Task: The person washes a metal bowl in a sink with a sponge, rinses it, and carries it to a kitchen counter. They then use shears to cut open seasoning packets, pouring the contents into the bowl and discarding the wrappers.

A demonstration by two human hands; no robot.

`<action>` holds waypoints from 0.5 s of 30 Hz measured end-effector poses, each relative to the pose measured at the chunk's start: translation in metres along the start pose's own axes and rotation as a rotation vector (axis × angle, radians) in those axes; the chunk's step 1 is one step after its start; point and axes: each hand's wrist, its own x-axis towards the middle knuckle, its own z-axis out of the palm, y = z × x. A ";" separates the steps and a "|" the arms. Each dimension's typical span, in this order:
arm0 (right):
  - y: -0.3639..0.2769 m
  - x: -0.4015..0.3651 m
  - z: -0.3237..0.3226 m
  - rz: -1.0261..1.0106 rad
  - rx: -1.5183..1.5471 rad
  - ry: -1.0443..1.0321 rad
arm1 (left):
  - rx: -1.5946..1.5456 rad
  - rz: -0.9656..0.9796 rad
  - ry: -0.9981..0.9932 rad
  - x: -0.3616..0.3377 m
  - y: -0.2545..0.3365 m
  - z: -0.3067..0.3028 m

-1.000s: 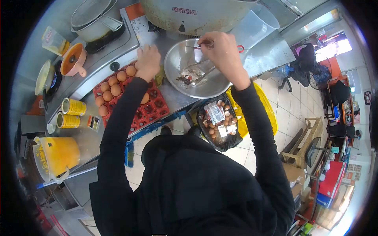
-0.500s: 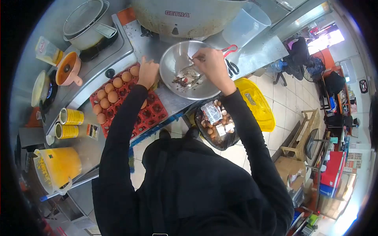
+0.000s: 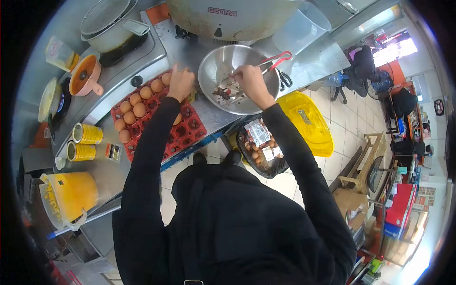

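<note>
My right hand (image 3: pixel 254 85) is over a steel mixing bowl (image 3: pixel 209 97), fingers pinched around something thin that I cannot make out. Dark and reddish bits (image 3: pixel 225 92) lie in the bowl's bottom. Red-handled tongs (image 3: pixel 280 59) rest across its right rim. My left hand (image 3: pixel 182 84) is between the bowl and a red egg tray (image 3: pixel 190 126), fingers curled; what they hold, if anything, is hidden. Brown eggs (image 3: pixel 139 110) fill part of the tray, and other cups are vacant.
Black-handled scissors (image 3: pixel 285 80) lie right of the bowl. Below hangs a black-bagged bin (image 3: pixel 273 168) with eggshells, beside a yellow tub (image 3: pixel 311 126). A large GETRA appliance (image 3: pixel 228 23) stands behind; pans (image 3: pixel 85 80), yellow cans (image 3: pixel 85 152) and a yellow bucket (image 3: pixel 76 194) are left.
The view has shifted slightly, so counter items appear a little to the right. My right hand has moved lower over the bowl, and the tongs show more. My left hand stays beside the tray.
</note>
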 end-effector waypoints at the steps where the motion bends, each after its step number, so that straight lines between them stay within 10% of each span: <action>1: 0.007 -0.004 0.001 -0.001 -0.007 0.008 | 0.001 0.004 0.010 0.001 -0.002 -0.004; 4: 0.019 -0.014 -0.011 0.354 0.326 0.149 | -0.102 -0.121 0.379 -0.016 -0.012 -0.010; 11: 0.036 -0.113 -0.113 0.553 0.565 -0.010 | -0.318 -0.702 0.445 -0.185 -0.101 -0.063; 15: 0.127 -0.220 -0.101 0.851 0.470 -0.232 | -0.074 -1.376 -0.109 -0.287 -0.114 -0.044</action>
